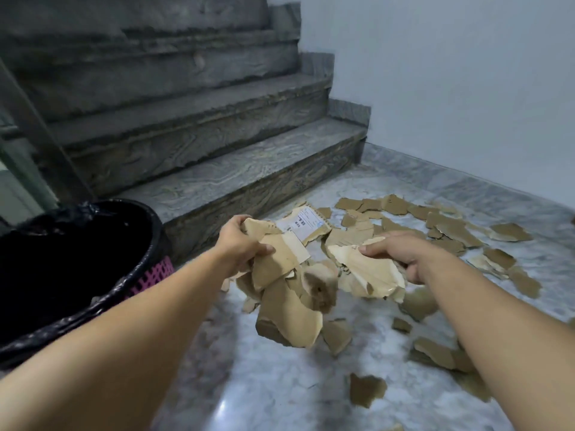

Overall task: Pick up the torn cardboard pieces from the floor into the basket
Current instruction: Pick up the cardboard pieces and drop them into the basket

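A bundle of torn cardboard pieces [289,293] hangs mid-frame, lifted clear of the floor [280,384]. The left hand [239,241] clutches one clump and the right hand [401,253] another, fingers curled tight, apparently to carry them to the bag-lined basket [93,244] at left. More pieces [451,225] litter the right.

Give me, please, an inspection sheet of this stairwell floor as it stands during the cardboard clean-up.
Surface: marble floor, glossy, strewn with scraps.
Job's things: torn cardboard pieces scattered toward the wall; basket, pink, lined with a black bag, stands at left by the bottom step.
Clutter: one labelled piece with a barcode lies among the scraps.
Grippers: left hand grips a bunch of pieces; right hand grips a pale piece.
Cables: nothing seen.
Surroundings: stone stairs ahead, white wall at right.
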The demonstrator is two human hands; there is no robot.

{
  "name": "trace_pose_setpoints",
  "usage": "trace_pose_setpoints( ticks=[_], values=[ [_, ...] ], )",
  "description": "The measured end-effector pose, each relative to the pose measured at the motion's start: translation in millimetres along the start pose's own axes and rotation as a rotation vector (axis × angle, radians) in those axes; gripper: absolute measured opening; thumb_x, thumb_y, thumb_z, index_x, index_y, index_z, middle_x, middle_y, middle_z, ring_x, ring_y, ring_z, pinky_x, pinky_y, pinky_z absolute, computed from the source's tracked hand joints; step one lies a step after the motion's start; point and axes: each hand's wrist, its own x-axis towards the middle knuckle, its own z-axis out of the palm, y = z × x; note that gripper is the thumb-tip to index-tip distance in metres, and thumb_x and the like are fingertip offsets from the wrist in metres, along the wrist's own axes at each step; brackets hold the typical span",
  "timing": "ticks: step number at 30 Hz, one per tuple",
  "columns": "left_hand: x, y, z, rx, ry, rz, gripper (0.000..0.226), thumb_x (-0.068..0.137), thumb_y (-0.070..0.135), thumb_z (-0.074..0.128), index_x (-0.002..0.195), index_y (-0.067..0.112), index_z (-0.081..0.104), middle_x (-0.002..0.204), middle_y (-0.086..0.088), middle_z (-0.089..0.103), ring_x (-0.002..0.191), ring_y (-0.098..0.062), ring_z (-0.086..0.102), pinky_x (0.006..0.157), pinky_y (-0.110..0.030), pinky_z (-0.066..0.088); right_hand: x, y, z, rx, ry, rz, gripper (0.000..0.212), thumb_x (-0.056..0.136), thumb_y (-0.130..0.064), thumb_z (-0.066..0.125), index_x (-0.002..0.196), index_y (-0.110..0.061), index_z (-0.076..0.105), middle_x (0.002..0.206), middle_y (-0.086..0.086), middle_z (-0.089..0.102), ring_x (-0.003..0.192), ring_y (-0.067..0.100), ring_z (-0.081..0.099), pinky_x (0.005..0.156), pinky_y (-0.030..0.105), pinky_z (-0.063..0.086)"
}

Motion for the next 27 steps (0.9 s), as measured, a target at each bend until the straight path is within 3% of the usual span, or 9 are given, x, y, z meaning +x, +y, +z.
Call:
trace_pose_setpoints(
  ticks=[2, 4, 6, 10, 14, 18, 21, 24, 27],
  values=[
    [-12, 19, -32, -0.003, 0.065, 0.013, 0.085, 0.064, -0.005, 0.084, 0.135, 0.021, 0.044, 0.124, -0.008, 0.057, 0.089, -0.028, 0.062, 0.046, -0.037, 0.054, -11, -23, 22, -0.027, -0.042, -0.011, 0.019, 0.077, 0.005, 0.075, 0.092, 0.001, 0.064, 0.073, 0.017, 0.073, 0.062, 0.026, 0.071, 0.064, 0.045, 0.059],
    [-24, 36, -66, -0.031, 0.148, 0.016, 0.089, 0.067, -0.006, 0.082, 0.141, 0.019, 0.040, 0.126, -0.007, 0.055, 0.088, -0.025, 0.062, 0.068, -0.049, 0.059, -21, -48, 51, -0.046, -0.080, -0.026, 0.012, 0.080, 0.001, 0.074, 0.087, -0.001, 0.064, 0.061, 0.012, 0.070, 0.049, 0.022, 0.068, 0.051, 0.039, 0.058],
    [-32, 49, -104, -0.066, 0.229, 0.040, 0.088, 0.068, -0.008, 0.081, 0.142, 0.017, 0.040, 0.128, -0.006, 0.055, 0.101, -0.026, 0.061, 0.067, -0.041, 0.058, -30, -70, 86, -0.067, -0.134, -0.055, 0.014, 0.079, 0.000, 0.075, 0.091, 0.000, 0.066, 0.064, 0.013, 0.071, 0.048, 0.022, 0.068, 0.045, 0.036, 0.058],
    [-45, 64, -187, -0.131, 0.361, 0.004, 0.081, 0.068, -0.011, 0.079, 0.137, 0.017, 0.046, 0.125, -0.007, 0.056, 0.110, -0.031, 0.058, 0.062, -0.041, 0.055, -46, -104, 162, -0.069, -0.210, -0.135, 0.032, 0.070, 0.002, 0.081, 0.100, 0.001, 0.071, 0.086, 0.018, 0.075, 0.068, 0.029, 0.074, 0.060, 0.042, 0.060],
    [-51, 54, -268, -0.225, 0.496, -0.089, 0.068, 0.071, -0.013, 0.075, 0.129, 0.013, 0.052, 0.120, -0.007, 0.061, 0.108, -0.030, 0.060, 0.077, -0.048, 0.056, -60, -123, 247, -0.059, -0.336, -0.158, 0.029, 0.075, 0.004, 0.076, 0.104, 0.003, 0.070, 0.092, 0.018, 0.075, 0.074, 0.030, 0.074, 0.061, 0.045, 0.060],
    [-49, 27, -319, -0.264, 0.586, -0.150, 0.049, 0.072, -0.012, 0.073, 0.115, 0.006, 0.060, 0.110, -0.012, 0.067, 0.092, -0.029, 0.065, 0.069, -0.044, 0.057, -67, -123, 320, -0.113, -0.397, -0.198, 0.037, 0.069, 0.000, 0.082, 0.103, 0.001, 0.070, 0.098, 0.018, 0.074, 0.080, 0.031, 0.074, 0.074, 0.050, 0.060],
    [-47, -1, -336, -0.260, 0.641, -0.195, 0.038, 0.075, -0.013, 0.071, 0.106, 0.006, 0.060, 0.109, -0.012, 0.066, 0.092, -0.030, 0.063, 0.077, -0.046, 0.057, -66, -106, 369, -0.118, -0.353, -0.231, 0.038, 0.067, -0.008, 0.086, 0.100, 0.001, 0.069, 0.091, 0.015, 0.073, 0.081, 0.031, 0.073, 0.075, 0.049, 0.060],
    [-46, -32, -338, -0.156, 0.582, -0.249, 0.046, 0.078, 0.001, 0.076, 0.118, -0.002, 0.055, 0.121, -0.009, 0.059, 0.102, -0.029, 0.056, 0.076, -0.040, 0.052, -62, -85, 398, -0.186, -0.331, -0.274, 0.060, 0.070, -0.032, 0.083, 0.115, 0.001, 0.061, 0.097, 0.007, 0.065, 0.086, 0.025, 0.062, 0.071, 0.034, 0.053],
    [-47, -60, -342, 0.069, 0.504, -0.231, 0.063, 0.074, 0.025, 0.083, 0.121, -0.003, 0.052, 0.121, -0.011, 0.058, 0.108, -0.028, 0.055, 0.090, -0.038, 0.046, -56, -73, 408, -0.228, -0.296, -0.345, 0.061, 0.079, -0.036, 0.078, 0.123, -0.001, 0.055, 0.115, 0.008, 0.060, 0.105, 0.028, 0.058, 0.079, 0.035, 0.047]
  ],
)
